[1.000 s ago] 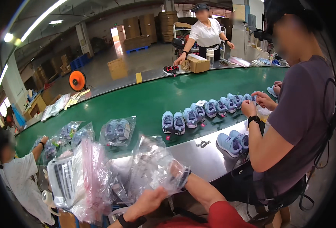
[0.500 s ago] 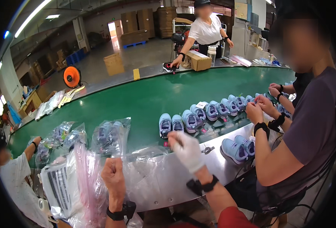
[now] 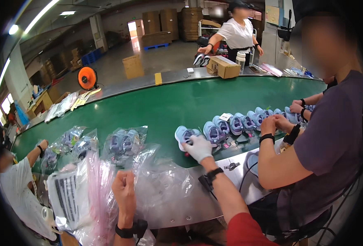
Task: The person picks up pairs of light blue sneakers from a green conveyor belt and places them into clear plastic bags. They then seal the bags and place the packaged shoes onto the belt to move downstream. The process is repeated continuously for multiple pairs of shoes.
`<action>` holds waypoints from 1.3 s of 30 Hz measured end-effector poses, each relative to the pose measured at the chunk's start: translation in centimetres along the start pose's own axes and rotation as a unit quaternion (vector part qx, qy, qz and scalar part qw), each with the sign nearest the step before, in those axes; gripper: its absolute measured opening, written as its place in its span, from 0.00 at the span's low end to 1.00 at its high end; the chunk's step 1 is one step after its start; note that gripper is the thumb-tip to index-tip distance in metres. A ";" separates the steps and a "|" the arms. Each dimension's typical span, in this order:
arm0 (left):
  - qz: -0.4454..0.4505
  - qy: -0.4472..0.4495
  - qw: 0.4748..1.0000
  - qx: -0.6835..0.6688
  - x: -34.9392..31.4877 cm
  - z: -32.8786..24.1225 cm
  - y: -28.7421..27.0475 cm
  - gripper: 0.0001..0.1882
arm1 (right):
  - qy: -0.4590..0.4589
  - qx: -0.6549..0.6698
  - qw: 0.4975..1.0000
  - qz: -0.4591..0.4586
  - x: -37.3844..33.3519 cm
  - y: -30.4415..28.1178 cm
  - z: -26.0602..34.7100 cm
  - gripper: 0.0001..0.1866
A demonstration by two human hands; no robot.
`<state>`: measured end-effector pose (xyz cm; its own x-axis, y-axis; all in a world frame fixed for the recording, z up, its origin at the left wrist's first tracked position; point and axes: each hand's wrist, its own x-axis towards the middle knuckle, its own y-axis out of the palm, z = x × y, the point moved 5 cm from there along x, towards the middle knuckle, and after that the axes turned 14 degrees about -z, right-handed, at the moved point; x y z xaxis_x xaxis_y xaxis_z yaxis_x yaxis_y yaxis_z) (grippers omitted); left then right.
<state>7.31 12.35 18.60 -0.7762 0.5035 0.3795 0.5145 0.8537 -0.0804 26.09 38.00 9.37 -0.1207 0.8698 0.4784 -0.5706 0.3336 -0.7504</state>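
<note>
My right hand (image 3: 198,148), in a white glove, reaches forward and rests on a pair of small light-blue shoes (image 3: 186,133) at the left end of a row of similar shoes (image 3: 239,122) on the green conveyor belt (image 3: 156,108). Whether its fingers have closed on the pair I cannot tell. My left hand (image 3: 124,190) is bare and grips the edge of a clear plastic bag (image 3: 165,192) lying on the metal table in front of me. A stack of clear and pink bags (image 3: 87,197) lies to its left.
Bagged shoe pairs (image 3: 126,141) lie on the belt at left. A person in a dark shirt (image 3: 329,151) sits close on my right handling shoes. Another person (image 3: 15,192) sits at left; a third stands beyond the belt by a cardboard box (image 3: 223,67).
My right hand has left the plastic bag and stretched forward onto the nearest pair of blue shoes. My left hand has kept hold of the bag.
</note>
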 end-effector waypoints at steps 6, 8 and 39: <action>0.008 -0.002 0.999 -0.044 -0.7 -0.1 0.8 0.11 | 0.339 0.826 0.448 0.052 -7.1 -9.6 2.5 0.33; 0.003 0.027 0.998 -0.048 -0.8 -1.4 0.8 0.11 | 0.224 0.883 0.391 0.134 -10.4 -14.2 3.3 0.37; 0.285 0.328 0.893 0.114 -12.9 -4.5 3.2 0.05 | -0.223 0.151 0.962 0.044 -14.3 -6.6 9.9 0.13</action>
<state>20.64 8.01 17.56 0.0072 0.7425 0.6698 0.6119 0.5265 -0.5902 23.51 19.72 12.00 -0.4783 0.6248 0.6171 -0.7433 0.0861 -0.6634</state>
